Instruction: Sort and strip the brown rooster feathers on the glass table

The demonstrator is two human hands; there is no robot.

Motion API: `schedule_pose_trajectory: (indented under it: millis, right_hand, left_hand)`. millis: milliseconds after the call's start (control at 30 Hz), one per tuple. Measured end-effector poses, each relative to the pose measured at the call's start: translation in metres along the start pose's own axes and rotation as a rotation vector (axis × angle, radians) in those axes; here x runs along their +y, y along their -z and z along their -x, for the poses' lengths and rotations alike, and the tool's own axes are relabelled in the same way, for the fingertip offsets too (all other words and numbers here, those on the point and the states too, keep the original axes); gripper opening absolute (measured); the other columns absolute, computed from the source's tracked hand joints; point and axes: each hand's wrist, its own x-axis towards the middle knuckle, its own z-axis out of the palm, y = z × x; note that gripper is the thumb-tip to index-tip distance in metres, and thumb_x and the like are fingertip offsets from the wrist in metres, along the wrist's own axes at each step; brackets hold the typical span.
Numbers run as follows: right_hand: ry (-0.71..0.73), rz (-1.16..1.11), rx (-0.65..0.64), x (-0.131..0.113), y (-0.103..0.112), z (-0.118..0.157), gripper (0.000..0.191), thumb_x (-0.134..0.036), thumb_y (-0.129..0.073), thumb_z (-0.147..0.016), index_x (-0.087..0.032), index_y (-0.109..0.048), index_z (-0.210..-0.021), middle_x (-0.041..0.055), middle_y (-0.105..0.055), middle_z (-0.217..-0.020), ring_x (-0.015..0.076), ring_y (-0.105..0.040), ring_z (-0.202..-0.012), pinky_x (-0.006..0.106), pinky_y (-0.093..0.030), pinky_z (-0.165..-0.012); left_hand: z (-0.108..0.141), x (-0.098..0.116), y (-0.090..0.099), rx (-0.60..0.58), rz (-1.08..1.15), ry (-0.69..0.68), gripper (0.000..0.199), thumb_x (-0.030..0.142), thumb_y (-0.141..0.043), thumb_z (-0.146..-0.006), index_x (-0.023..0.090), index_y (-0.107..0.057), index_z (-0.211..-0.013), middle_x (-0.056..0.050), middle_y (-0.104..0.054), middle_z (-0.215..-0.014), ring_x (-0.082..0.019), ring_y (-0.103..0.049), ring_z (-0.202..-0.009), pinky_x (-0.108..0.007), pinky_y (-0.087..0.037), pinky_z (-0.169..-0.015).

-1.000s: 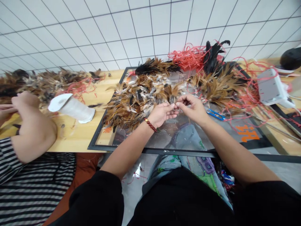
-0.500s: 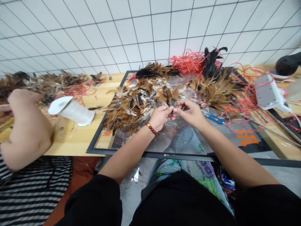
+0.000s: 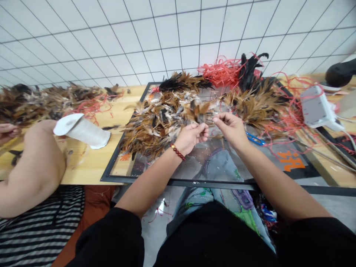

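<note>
In the middle of the head view, my left hand, with a bead bracelet at its wrist, is closed in a pinch on a small tuft of brown feathers that stands up from the fingertips. A short gap to the right, my right hand is also pinched; anything between its fingertips is too small to make out. A large heap of brown, black and whitish feathers lies beside and behind my left hand. Close to my right wrist lies a blue-handled tool, partly hidden.
The feathers lie on a black-framed glass panel. Behind are pink ribbon strands and black feathers; another feather bundle lies right. A white roll and a co-worker's arm are left. A white box sits right.
My right hand has moved right, away from my left fingertips, which keep the feather tuft. At left, the co-worker's arm has shifted toward the white roll.
</note>
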Motion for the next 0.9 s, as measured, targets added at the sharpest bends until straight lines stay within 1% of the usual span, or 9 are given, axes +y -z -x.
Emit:
schedule_pose_trajectory:
  millis: [100, 200, 267, 367, 467, 600, 667, 733, 900]
  right_hand:
    - [0.148, 0.196, -0.080, 0.000, 0.001, 0.004, 0.049, -0.057, -0.078, -0.074, -0.021, -0.066, -0.105, 0.0036, -0.063, -0.086, 0.0172, -0.055, -0.071, 0.034, -0.048, -0.068]
    - [0.354, 0.456, -0.140, -0.002, -0.001, 0.009, 0.052, -0.051, -0.075, -0.078, -0.020, -0.062, -0.118, 0.0102, -0.066, -0.102, 0.0235, -0.059, -0.083, 0.041, -0.049, -0.078]
    - [0.397, 0.551, -0.141, -0.003, -0.004, 0.012, 0.048, -0.045, -0.069, -0.084, -0.020, -0.060, -0.123, 0.0124, -0.066, -0.107, 0.0258, -0.060, -0.087, 0.043, -0.048, -0.081]
    - [0.388, 0.569, -0.079, -0.002, -0.008, 0.012, 0.045, -0.037, -0.065, -0.084, -0.021, -0.058, -0.126, 0.0101, -0.065, -0.103, 0.0250, -0.059, -0.084, 0.043, -0.049, -0.080]
    - [0.353, 0.470, -0.040, -0.001, -0.008, 0.010, 0.046, -0.036, -0.066, -0.082, -0.021, -0.058, -0.125, 0.0059, -0.063, -0.095, 0.0208, -0.057, -0.075, 0.037, -0.050, -0.072]
    - [0.355, 0.485, -0.044, 0.002, 0.000, 0.005, 0.027, -0.035, -0.065, -0.085, -0.021, -0.067, -0.108, 0.0062, -0.066, -0.091, 0.0200, -0.059, -0.075, 0.036, -0.050, -0.074]
    - [0.375, 0.565, -0.095, 0.005, 0.005, 0.004, 0.016, -0.031, -0.062, -0.087, -0.020, -0.071, -0.095, 0.0074, -0.069, -0.088, 0.0219, -0.062, -0.080, 0.037, -0.049, -0.076]
    - [0.369, 0.643, -0.181, 0.007, 0.008, 0.005, 0.014, -0.028, -0.060, -0.088, -0.020, -0.072, -0.086, 0.0076, -0.069, -0.084, 0.0229, -0.063, -0.081, 0.037, -0.048, -0.076]
    - [0.357, 0.821, -0.337, 0.000, 0.006, 0.003, 0.016, -0.024, -0.061, -0.088, -0.021, -0.076, -0.089, 0.0070, -0.070, -0.084, 0.0222, -0.062, -0.078, 0.034, -0.043, -0.072]
  left_hand:
    - [-0.002, 0.002, 0.003, 0.067, 0.147, -0.051, 0.015, 0.022, -0.072, -0.088, 0.012, -0.067, -0.080, -0.001, -0.070, -0.080, -0.009, -0.066, -0.074, -0.024, -0.052, -0.074]
    - [-0.003, 0.001, 0.004, 0.084, 0.175, 0.008, 0.014, 0.020, -0.070, -0.089, 0.012, -0.068, -0.078, -0.002, -0.069, -0.078, -0.009, -0.066, -0.073, -0.023, -0.050, -0.071]
    - [-0.002, -0.001, 0.003, 0.056, 0.159, 0.044, 0.015, 0.017, -0.069, -0.090, 0.011, -0.069, -0.077, -0.002, -0.069, -0.076, -0.009, -0.065, -0.070, -0.024, -0.050, -0.070]
    - [-0.001, -0.004, 0.000, -0.023, 0.114, 0.096, 0.012, 0.017, -0.073, -0.086, 0.010, -0.071, -0.077, -0.002, -0.069, -0.074, -0.009, -0.064, -0.067, -0.027, -0.051, -0.075]
    - [0.000, -0.002, -0.002, -0.020, 0.102, 0.048, 0.014, 0.019, -0.077, -0.083, 0.010, -0.070, -0.076, -0.003, -0.069, -0.074, -0.010, -0.065, -0.069, -0.026, -0.051, -0.076]
    - [-0.002, 0.010, 0.001, 0.182, 0.179, -0.188, 0.016, 0.022, -0.072, -0.089, 0.013, -0.066, -0.077, 0.002, -0.065, -0.069, -0.005, -0.059, -0.062, -0.019, -0.045, -0.065]
    - [-0.004, 0.017, 0.005, 0.290, 0.220, -0.261, 0.015, 0.021, -0.069, -0.091, 0.014, -0.065, -0.079, 0.004, -0.061, -0.064, -0.003, -0.052, -0.054, -0.017, -0.039, -0.057]
    - [-0.006, 0.021, 0.009, 0.351, 0.251, -0.290, 0.015, 0.019, -0.065, -0.094, 0.014, -0.064, -0.080, 0.005, -0.059, -0.062, -0.002, -0.048, -0.050, -0.016, -0.035, -0.052]
    - [-0.008, 0.021, 0.011, 0.388, 0.252, -0.294, 0.015, 0.020, -0.066, -0.093, 0.014, -0.062, -0.080, 0.006, -0.058, -0.062, -0.001, -0.047, -0.049, -0.014, -0.035, -0.050]
